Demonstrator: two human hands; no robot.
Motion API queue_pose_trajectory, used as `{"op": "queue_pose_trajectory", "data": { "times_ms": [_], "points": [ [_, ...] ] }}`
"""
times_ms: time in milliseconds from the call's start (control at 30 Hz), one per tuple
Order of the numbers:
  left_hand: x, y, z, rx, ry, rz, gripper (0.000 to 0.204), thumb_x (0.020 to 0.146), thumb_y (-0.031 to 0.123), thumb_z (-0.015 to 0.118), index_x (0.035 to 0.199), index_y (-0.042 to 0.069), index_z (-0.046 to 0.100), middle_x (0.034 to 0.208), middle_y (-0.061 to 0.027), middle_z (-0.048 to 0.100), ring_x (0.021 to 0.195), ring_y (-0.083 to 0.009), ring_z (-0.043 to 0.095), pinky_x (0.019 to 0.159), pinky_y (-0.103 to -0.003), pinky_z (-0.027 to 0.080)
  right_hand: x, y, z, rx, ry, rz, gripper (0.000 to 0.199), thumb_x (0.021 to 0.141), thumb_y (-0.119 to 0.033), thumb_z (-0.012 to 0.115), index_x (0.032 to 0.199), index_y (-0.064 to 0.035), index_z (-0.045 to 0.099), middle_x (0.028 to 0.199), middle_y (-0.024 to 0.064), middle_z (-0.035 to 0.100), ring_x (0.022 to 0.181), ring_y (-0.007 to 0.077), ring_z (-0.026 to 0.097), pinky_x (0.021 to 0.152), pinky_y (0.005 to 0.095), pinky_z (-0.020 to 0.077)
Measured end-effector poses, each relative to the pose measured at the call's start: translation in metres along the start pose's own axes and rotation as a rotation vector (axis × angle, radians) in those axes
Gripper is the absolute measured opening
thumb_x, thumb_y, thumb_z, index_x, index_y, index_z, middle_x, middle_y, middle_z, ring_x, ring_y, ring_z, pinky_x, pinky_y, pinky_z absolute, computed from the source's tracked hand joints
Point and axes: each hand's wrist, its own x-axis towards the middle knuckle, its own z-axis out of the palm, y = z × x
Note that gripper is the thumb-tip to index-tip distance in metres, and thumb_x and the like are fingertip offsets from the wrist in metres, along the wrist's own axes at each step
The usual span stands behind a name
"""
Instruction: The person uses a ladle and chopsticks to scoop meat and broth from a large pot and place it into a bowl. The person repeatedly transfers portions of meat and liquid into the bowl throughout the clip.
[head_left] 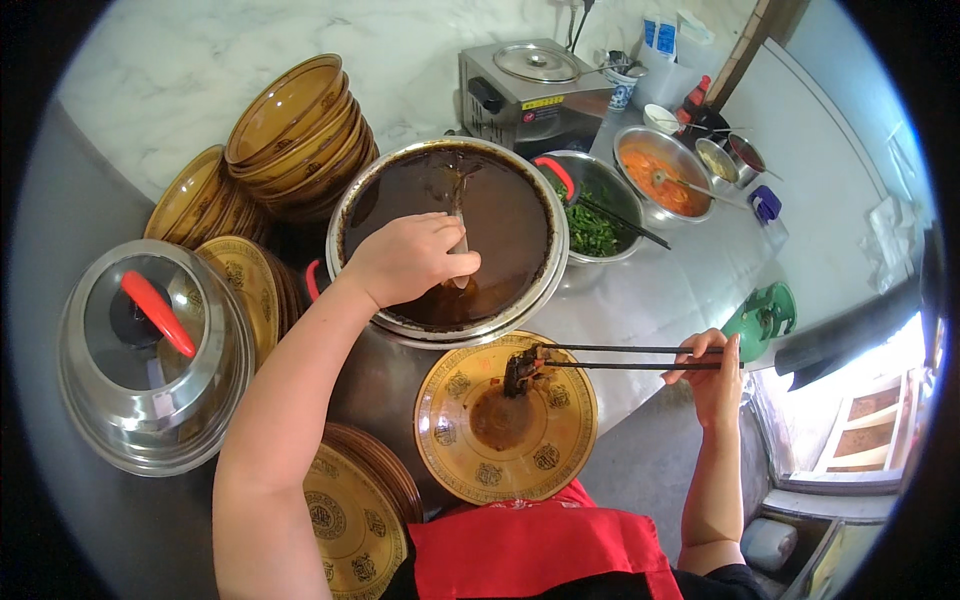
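My left hand [415, 260] is closed round the handle of a spoon [459, 240] over a large steel pot [345, 210]. Dark brown broth [385, 195] fills this pot, and the spoon's far end is hard to make out against it. In my right hand [712, 372] is a pair of long black chopsticks [630, 356]. Their tips pinch a dark piece of food [518, 372] above a yellow patterned plate [450, 455]. A small pool of brown sauce [500, 420] lies in the plate's middle.
Stacked brown bowls [290, 130] and more plates [355, 520] stand at left, beside a glass-and-steel lid [150, 330]. Right of the pot are a bowl of chopped greens [592, 225], a bowl of orange sauce [665, 175] and a steel warmer [535, 95]. A green gas cylinder [762, 318] stands at right.
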Motion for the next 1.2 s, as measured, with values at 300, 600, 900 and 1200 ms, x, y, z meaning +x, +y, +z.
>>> {"op": "queue_pose_trajectory", "data": {
  "times_ms": [300,600,900,1200],
  "points": [
    [-0.021,0.01,-0.016,0.008,-0.171,-0.1,0.002,0.068,0.012,0.052,0.068,0.012,0.05,0.061,-0.0054,0.049,0.064,-0.0198,0.054,0.055,-0.029,0.044,0.003,-0.003,0.0,0.023,-0.028,-0.03,0.048,0.087,-0.044,0.023,0.069,-0.0027,0.041,0.065,0.0124,0.048,0.053,0.0254,0.053,0.053,0.0334,0.0474],
    [-0.019,0.031,-0.06,-0.1,-0.211,-0.427,0.006,0.076,0.013,0.047,0.078,0.012,0.053,0.062,-0.0057,0.052,0.061,-0.0226,0.054,0.052,-0.03,0.043,0.005,-0.017,0.008,0.007,-0.08,-0.083,0.05,0.086,-0.047,0.022,0.068,-0.003,0.039,0.062,0.0124,0.046,0.049,0.0247,0.052,0.052,0.0326,0.0471],
    [-0.046,0.033,-0.077,-0.61,0.121,-0.828,0.007,0.079,0.01,0.048,0.08,0.005,0.052,0.06,-0.0045,0.049,0.05,-0.0126,0.045,0.049,-0.024,0.036,0.013,-0.031,0.017,0.116,-0.187,-0.113,0.052,0.085,-0.049,0.02,0.069,-0.0041,0.04,0.064,0.0115,0.047,0.049,0.0236,0.053,0.052,0.0313,0.0483],
    [-0.062,0.033,-0.081,-1.013,0.483,-1.032,0.011,0.085,0.013,0.044,0.085,0.003,0.05,0.076,0.0007,0.048,0.062,-0.0058,0.051,0.065,-0.023,0.049,0.033,-0.033,0.054,0.047,-0.312,-0.151,0.057,0.084,-0.052,0.021,0.077,0.0,0.043,0.078,0.0135,0.047,0.072,0.0232,0.054,0.061,0.039,0.0509]
  ]
}}
